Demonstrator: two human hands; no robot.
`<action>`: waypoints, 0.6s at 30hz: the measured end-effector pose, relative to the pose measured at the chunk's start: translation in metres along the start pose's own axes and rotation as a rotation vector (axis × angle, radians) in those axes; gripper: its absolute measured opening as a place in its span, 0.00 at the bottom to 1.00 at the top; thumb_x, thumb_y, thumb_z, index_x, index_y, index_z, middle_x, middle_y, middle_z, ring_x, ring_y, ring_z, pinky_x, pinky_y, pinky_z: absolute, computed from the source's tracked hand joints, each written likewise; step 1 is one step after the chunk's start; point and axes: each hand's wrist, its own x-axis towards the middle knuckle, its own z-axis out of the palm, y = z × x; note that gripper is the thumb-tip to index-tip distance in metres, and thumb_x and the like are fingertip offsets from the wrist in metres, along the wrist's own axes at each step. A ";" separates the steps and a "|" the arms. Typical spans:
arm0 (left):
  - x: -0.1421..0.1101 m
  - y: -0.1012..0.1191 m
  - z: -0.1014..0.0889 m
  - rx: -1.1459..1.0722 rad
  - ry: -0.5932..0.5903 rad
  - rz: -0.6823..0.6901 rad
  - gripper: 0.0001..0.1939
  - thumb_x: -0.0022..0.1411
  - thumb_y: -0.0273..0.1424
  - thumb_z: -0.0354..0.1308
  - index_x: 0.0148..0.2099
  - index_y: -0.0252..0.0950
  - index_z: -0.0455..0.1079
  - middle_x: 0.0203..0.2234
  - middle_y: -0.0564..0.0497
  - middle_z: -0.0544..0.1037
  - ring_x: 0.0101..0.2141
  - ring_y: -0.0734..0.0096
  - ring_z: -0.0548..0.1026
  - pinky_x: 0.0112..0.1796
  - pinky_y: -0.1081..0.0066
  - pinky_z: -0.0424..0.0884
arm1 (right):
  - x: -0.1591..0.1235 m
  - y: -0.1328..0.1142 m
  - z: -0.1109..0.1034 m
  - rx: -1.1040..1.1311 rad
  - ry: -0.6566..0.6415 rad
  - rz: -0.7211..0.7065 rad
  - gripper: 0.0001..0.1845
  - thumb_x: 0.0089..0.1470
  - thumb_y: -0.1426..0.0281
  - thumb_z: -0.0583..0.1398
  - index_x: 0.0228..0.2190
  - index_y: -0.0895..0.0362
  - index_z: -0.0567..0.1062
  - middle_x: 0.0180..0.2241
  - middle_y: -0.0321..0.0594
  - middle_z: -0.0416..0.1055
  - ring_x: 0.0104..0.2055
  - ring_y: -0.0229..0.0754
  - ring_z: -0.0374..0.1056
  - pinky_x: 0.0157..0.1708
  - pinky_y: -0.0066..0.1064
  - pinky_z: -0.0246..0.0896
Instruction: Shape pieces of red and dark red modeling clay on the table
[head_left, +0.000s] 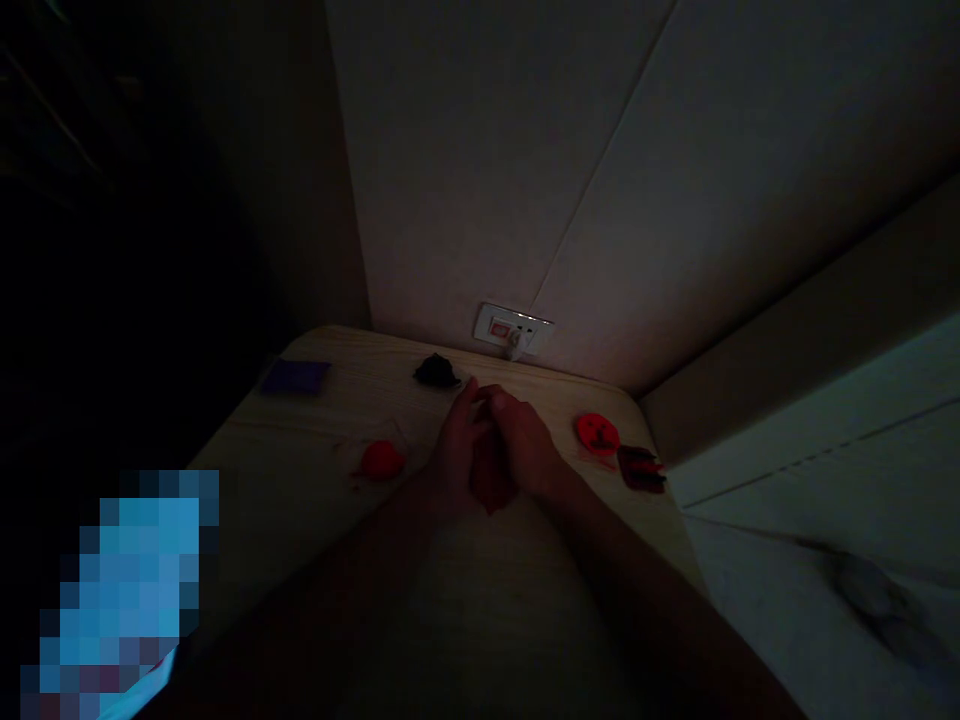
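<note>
My left hand (454, 450) and my right hand (529, 440) are brought together over the middle of a wooden table, fingers curled toward each other. Between the palms shows a dark red lump (493, 480), its lower end tapering to a point; what it is made of is too dim to tell. Left of my hands sits a bright red rounded piece (382, 460) beside clear wrapping. A black lump (436, 371) lies just beyond my fingertips. To the right rests a flat red disc (598, 434) with dark marks, alongside a dark red rectangular piece (642, 469).
A purple packet (295, 377) lies at the table's far left corner. Behind the pale wooden tabletop (367, 365), a wall socket (514, 328) holds a plug. A blurred, lit blue area (142, 580) shows at lower left. The room is very dark.
</note>
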 end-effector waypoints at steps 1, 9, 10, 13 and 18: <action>0.000 0.001 0.000 -0.021 0.025 -0.001 0.34 0.69 0.57 0.41 0.37 0.34 0.75 0.38 0.37 0.82 0.49 0.48 0.79 0.54 0.52 0.72 | 0.001 0.003 -0.001 0.059 0.019 0.004 0.32 0.74 0.57 0.35 0.48 0.55 0.73 0.40 0.41 0.79 0.40 0.43 0.73 0.40 0.31 0.60; -0.005 -0.001 -0.005 0.014 0.047 -0.090 0.43 0.66 0.62 0.39 0.43 0.28 0.77 0.37 0.32 0.83 0.48 0.44 0.80 0.49 0.53 0.74 | -0.003 -0.003 -0.002 -0.374 -0.055 0.074 0.38 0.74 0.61 0.37 0.25 0.56 0.78 0.24 0.46 0.76 0.30 0.46 0.71 0.32 0.35 0.52; -0.006 -0.002 -0.006 0.012 0.026 -0.096 0.44 0.65 0.63 0.38 0.44 0.27 0.77 0.37 0.32 0.83 0.48 0.43 0.80 0.49 0.53 0.75 | -0.004 -0.004 -0.001 -0.412 -0.054 0.068 0.39 0.74 0.60 0.37 0.25 0.56 0.78 0.24 0.46 0.76 0.29 0.46 0.71 0.31 0.35 0.51; -0.007 -0.003 -0.010 -0.012 -0.032 -0.112 0.46 0.65 0.64 0.37 0.46 0.26 0.77 0.38 0.32 0.83 0.48 0.44 0.80 0.48 0.54 0.75 | -0.005 -0.008 0.000 -0.457 -0.050 0.062 0.40 0.74 0.58 0.37 0.24 0.56 0.78 0.23 0.46 0.76 0.27 0.46 0.71 0.30 0.36 0.47; -0.006 -0.003 -0.014 -0.050 -0.069 -0.131 0.46 0.65 0.63 0.36 0.48 0.26 0.76 0.40 0.32 0.83 0.47 0.45 0.81 0.49 0.53 0.74 | -0.005 -0.010 0.000 -0.441 -0.058 0.104 0.42 0.74 0.56 0.34 0.24 0.55 0.78 0.23 0.47 0.77 0.28 0.47 0.72 0.30 0.36 0.47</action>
